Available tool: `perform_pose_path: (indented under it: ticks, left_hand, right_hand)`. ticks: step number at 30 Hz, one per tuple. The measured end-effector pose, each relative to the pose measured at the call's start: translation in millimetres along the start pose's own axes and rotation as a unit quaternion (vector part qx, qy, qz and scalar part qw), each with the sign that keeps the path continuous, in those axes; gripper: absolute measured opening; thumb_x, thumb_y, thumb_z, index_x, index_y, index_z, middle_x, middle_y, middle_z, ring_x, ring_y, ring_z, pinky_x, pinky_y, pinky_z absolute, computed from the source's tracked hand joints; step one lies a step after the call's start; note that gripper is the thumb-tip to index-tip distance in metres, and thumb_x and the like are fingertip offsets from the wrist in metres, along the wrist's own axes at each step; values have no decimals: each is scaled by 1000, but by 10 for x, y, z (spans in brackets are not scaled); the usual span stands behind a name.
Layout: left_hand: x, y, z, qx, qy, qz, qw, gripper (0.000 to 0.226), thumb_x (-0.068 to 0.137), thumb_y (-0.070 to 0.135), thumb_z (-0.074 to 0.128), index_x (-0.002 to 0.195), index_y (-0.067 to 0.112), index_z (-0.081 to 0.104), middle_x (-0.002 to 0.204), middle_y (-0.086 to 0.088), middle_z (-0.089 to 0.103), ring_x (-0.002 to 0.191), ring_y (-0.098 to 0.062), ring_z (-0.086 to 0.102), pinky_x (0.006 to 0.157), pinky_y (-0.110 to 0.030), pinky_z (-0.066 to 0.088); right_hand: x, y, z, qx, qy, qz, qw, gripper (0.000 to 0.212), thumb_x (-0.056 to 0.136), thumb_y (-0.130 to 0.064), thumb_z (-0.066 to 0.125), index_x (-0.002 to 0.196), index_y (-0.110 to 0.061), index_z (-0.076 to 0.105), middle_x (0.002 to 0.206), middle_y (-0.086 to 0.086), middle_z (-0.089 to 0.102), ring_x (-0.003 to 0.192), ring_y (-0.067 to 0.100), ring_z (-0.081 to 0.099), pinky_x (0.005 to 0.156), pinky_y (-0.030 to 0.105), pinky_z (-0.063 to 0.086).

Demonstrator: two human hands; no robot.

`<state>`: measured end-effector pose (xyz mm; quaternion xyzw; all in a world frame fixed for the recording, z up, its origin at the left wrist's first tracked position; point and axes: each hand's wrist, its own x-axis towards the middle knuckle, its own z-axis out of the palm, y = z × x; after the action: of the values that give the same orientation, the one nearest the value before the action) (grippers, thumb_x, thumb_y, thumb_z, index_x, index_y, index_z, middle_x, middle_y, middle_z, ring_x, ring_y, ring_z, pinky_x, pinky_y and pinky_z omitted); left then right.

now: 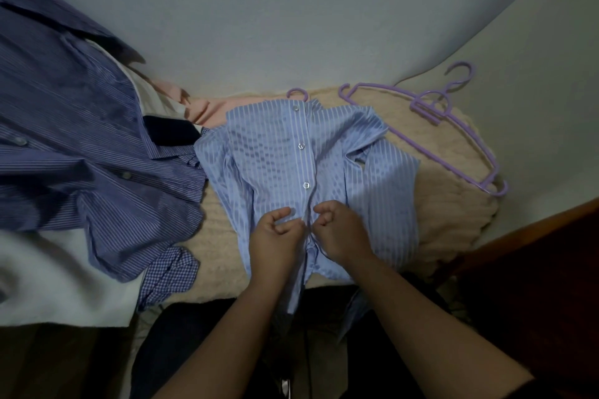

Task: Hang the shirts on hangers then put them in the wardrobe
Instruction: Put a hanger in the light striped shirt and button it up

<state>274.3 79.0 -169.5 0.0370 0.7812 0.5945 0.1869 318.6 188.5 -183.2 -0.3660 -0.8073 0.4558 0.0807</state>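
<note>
A light blue striped shirt (275,152) lies face up on a beige blanket (453,204), its collar toward the wall. A purple hanger hook (297,93) sticks out above the collar; the rest of that hanger is hidden inside the shirt. Three upper buttons are fastened. My left hand (275,233) and my right hand (340,230) pinch the two edges of the shirt's front placket just below the third button, fingers curled on the fabric. Spare purple hangers (431,107) lie on the blanket to the right of the shirt.
A dark blue striped shirt (81,139) is piled at the left, over white cloth (48,275), a checked shirt (168,272) and pink cloth (207,110). A pale wall (291,10) stands behind. A dark wooden edge (534,236) rises at the right.
</note>
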Motion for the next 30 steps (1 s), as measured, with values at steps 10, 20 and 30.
perform_pose_path:
  ticks: [10,20,30]
  left_hand:
    - [9,-14,-1,-38,-14,-38,998,20,86,12,67,104,18,61,73,0,66,57,-7,58,50,-9,43]
    - [52,-45,-3,1,-37,-46,998,22,86,19,69,106,20,61,80,6,68,67,-6,62,58,-18,46]
    - [120,-117,2,-47,-40,-87,994,16,86,18,69,101,19,63,78,-1,66,58,-5,55,49,-13,42]
  right_hand:
    - [5,18,-35,190,-32,16,981,39,84,5,59,108,-21,45,80,18,64,72,25,62,70,40,53]
    - [-57,65,-106,45,-77,-209,974,64,88,9,49,140,-23,34,118,-6,60,67,-2,54,63,6,38]
    - [53,107,-78,126,-113,-114,979,68,86,10,53,131,-37,35,95,-5,60,64,12,53,72,37,52]
